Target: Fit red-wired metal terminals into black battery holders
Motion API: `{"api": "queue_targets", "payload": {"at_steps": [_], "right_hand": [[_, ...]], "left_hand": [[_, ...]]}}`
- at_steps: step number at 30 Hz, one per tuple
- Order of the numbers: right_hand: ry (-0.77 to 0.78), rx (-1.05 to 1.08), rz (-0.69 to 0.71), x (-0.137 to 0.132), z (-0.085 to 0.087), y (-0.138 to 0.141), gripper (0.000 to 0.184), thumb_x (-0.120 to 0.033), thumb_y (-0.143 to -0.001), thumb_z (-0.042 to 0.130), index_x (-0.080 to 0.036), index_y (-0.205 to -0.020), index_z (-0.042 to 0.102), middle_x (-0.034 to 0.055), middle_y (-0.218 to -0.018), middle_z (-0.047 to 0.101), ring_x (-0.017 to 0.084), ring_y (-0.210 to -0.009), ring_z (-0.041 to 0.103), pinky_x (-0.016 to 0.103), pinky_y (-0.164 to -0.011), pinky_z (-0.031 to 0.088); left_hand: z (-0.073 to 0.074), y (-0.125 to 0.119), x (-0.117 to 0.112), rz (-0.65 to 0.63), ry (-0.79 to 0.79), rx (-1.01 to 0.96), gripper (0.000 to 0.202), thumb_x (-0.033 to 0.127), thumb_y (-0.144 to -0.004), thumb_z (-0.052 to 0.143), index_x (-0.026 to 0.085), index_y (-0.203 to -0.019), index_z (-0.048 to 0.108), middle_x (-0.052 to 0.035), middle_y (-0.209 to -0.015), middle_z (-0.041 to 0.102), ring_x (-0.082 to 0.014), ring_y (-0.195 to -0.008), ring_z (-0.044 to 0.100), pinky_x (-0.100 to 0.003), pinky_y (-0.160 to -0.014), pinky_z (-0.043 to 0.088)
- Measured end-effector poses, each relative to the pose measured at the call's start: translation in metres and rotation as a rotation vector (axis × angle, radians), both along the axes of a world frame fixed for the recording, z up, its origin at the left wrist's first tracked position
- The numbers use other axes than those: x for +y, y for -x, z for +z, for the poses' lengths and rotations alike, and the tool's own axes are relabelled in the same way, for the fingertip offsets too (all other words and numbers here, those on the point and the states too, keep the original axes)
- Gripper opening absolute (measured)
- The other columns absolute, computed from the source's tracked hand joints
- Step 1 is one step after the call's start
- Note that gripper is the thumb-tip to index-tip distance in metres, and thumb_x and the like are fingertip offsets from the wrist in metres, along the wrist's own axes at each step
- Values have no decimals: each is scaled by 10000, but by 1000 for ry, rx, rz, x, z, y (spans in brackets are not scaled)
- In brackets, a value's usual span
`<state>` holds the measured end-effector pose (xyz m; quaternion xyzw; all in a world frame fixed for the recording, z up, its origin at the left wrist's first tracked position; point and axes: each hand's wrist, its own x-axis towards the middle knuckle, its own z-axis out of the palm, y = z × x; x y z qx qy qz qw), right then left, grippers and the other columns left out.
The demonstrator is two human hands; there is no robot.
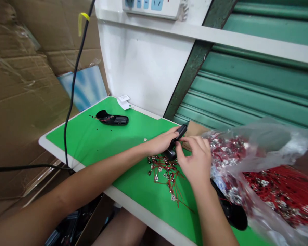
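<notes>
The left hand is wrapped around a black casing, thumb along its near side, keeping it tilted just above the table. I'd judge that grip is there to steady the piece for finer work. My right hand meets the casing from the other side, thumb and forefinger drawn close together at its edge; whether they pinch something small there I can't tell from up here.

Right beneath lies a loose heap of red wires with metal ends — set close, I'd guess, so that single pieces lie within easy reach. Beside my right forearm sits another dark shell, partly hidden by the arm, and next to it a clear plastic bag gapes over a mass of similar wires. A brown cardboard piece stands behind the fingers. Well apart, toward the far left, an open black half-shell rests with wiring showing inside.

The surface is a green mat on a white-edged table, a paper slip at its back corner. Beyond I have a ribbed green shutter, a socket strip up high, cardboard on the left — and a black cable hanging across my view.
</notes>
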<state>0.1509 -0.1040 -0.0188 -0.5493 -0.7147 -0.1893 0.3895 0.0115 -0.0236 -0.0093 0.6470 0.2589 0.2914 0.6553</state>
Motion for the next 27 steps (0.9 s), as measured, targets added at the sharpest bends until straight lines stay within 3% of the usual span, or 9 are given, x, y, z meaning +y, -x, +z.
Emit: {"api": "queue_targets", "payload": {"at_steps": [4, 10, 17, 21, 27], "right_hand": [[12, -134, -52, -2, 1, 0, 56, -193, -972, 629, -175, -929, 660, 59, -879, 678, 250, -852, 537, 378, -763, 391], [33, -245, -114, -2, -3, -1, 94, -183, -978, 602, -182, -888, 630, 54, -828, 652, 244, -820, 509, 380, -735, 334], [55, -236, -98, -2, -4, 0, 159, -184, -973, 597, -204, -816, 579, 56, -782, 623, 242, -800, 487, 375, -736, 323], [25, -229, -64, -2, -2, 1, 138, -164, -979, 580, -201, -846, 585, 57, -789, 623, 239, -795, 488, 373, -728, 332], [-28, -228, -81, -2, -1, 9, 184, -139, -970, 579, -197, -795, 567, 64, -764, 581, 238, -780, 474, 373, -718, 347]], "left_hand": [[4, 5, -5, -19, -114, 94, 669, 413, -1006, 290, 89, -1584, 383, -119, -1678, 397, -216, -1580, 341, -372, -1399, 171], [1, 5, -5, -46, -160, 173, 724, 399, -1030, 257, 31, -1653, 223, -116, -1756, 233, -186, -1651, 206, -346, -1416, 78], [-5, 4, -7, -3, -257, 114, 662, 368, -1038, 322, 46, -1617, 328, -136, -1702, 361, -165, -1599, 329, -311, -1400, 150], [-3, 4, -8, 10, -231, 87, 646, 397, -1054, 332, 55, -1602, 335, -140, -1698, 362, -162, -1586, 343, -296, -1386, 185], [-3, 4, -7, 5, -200, 90, 550, 401, -1052, 341, 94, -1489, 473, -134, -1575, 523, -172, -1445, 497, -309, -1326, 308]]}}
